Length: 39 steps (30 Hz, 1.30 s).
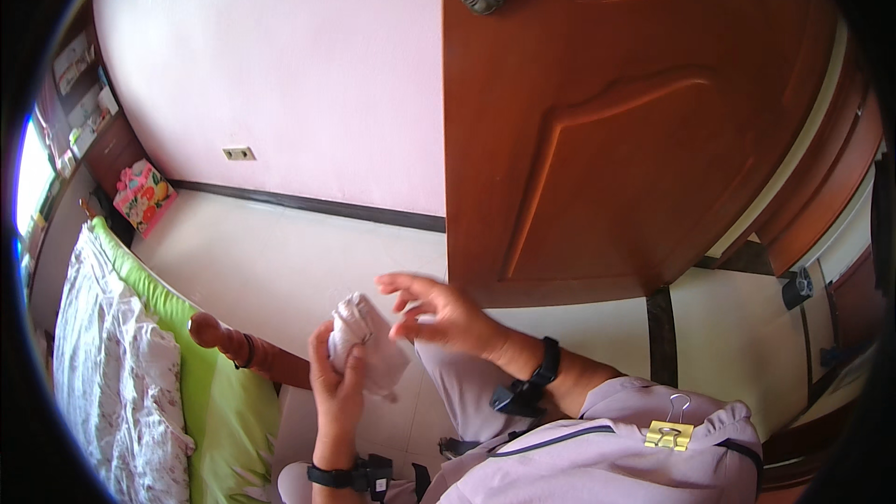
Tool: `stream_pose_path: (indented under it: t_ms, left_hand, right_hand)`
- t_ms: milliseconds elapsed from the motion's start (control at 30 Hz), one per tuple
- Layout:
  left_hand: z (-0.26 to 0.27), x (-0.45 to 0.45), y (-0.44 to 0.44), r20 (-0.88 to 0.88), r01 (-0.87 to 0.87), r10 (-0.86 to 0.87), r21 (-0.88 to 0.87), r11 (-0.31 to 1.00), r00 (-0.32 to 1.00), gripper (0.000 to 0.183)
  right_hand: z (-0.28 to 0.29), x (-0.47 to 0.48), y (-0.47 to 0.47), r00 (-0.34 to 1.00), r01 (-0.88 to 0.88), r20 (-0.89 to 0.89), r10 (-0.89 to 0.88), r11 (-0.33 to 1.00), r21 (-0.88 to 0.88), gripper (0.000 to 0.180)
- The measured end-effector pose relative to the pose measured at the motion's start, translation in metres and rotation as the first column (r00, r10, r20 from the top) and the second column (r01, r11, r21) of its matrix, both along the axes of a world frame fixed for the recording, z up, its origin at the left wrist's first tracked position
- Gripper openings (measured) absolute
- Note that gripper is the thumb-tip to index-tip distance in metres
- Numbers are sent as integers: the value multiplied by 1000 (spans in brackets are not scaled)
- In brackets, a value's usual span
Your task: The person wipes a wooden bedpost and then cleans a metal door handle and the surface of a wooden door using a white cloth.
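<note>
My left hand (337, 371) grips a folded bundle of pale, whitish-pink cloth (371, 353), with the thumb across its near face. Creased folds show at the bundle's top end. What kind of cloth item it is, I cannot tell. Just to the right of the bundle, my right hand (437, 315) is raised with its fingers apart and holds nothing. A small gap separates its fingertips from the cloth. Both wrists wear black straps with small devices.
A brown wooden door (595, 154) stands at the right. On the left is a bed with a turned wooden post (238, 346), a green sheet (224, 420) and a floral quilt (119, 364). A fruit-patterned bag (145, 199) sits by the pink wall (294, 70). A gold binder clip (670, 435) grips my clothing.
</note>
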State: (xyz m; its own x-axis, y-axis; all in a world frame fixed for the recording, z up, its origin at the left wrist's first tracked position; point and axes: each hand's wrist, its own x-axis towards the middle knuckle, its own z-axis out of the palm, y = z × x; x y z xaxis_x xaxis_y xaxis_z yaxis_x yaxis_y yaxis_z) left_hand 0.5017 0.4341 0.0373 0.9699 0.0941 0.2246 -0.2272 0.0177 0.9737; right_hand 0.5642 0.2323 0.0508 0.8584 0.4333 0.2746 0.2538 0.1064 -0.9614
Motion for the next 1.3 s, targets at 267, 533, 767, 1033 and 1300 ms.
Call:
stream_pose_path:
  t_ms: [267, 533, 767, 1033, 1300]
  left_hand:
    - [30, 35, -46, -113, 578, -589, -115, 808, 800, 60]
    - [47, 100, -89, 42, 532, -535, 66, 844, 844, 63]
    - [43, 184, -123, 74, 397, -393, -49, 916, 916, 64]
    - [54, 236, -172, 143, 543, -528, -99, 834, 837, 72]
    - [44, 248, -181, -88, 428, -482, -341, 837, 872, 69]
  right_hand:
    - [13, -5, -39, 896, 251, 368, -249, 967, 45, 55]
    - [70, 12, -134, 549, 654, 502, -668, 717, 240, 55]
    - [169, 69, -197, -223, 683, 726, -651, 427, 593, 42]
    - [247, 132, -235, -525, 699, 597, -607, 92, 709, 30]
    - [46, 152, -135, 41, 818, 999, 18, 573, -44, 27]
